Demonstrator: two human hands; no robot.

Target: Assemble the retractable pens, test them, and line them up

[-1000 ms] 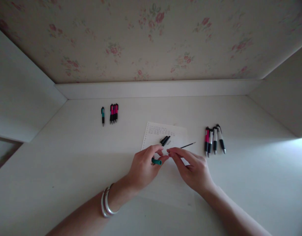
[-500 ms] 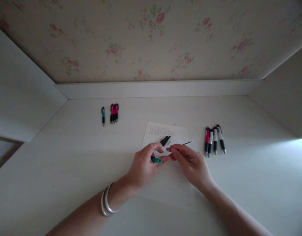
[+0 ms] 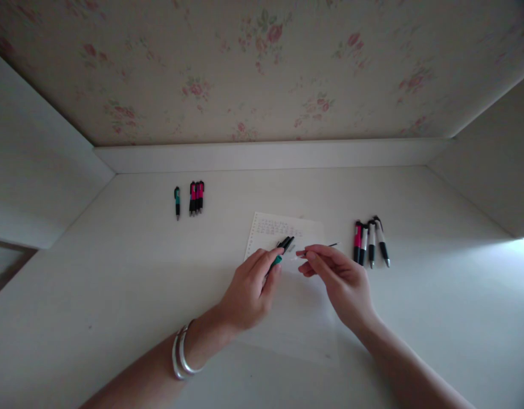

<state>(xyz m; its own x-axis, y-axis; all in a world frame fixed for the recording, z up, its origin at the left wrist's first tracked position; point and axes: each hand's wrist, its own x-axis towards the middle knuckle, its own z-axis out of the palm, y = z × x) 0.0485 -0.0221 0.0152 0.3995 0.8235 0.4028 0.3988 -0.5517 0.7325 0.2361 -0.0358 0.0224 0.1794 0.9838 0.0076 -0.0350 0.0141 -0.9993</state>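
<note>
My left hand (image 3: 251, 287) is closed around a green pen barrel (image 3: 275, 262), whose end shows between thumb and forefinger. My right hand (image 3: 336, 275) pinches a thin pen refill (image 3: 333, 245) between thumb and forefinger; one end sticks out to the left, the dark tip end to the right. Beyond my left fingertips, black pen parts (image 3: 286, 243) lie on a handwritten sheet of paper (image 3: 304, 318). Beside them is a small greyish piece, perhaps a spring, too small to make out.
Upper left on the white desk (image 3: 129, 272) lie a green pen (image 3: 177, 203) and a row of several pink and black pens (image 3: 196, 199). Several pens (image 3: 371, 241), one pink and the others white, lie to the right. A low white ledge (image 3: 270, 154) runs along the back.
My left hand has turned and closed more around the green barrel, whose open end no longer faces me. My right hand has moved slightly right with the refill, away from the left.
</note>
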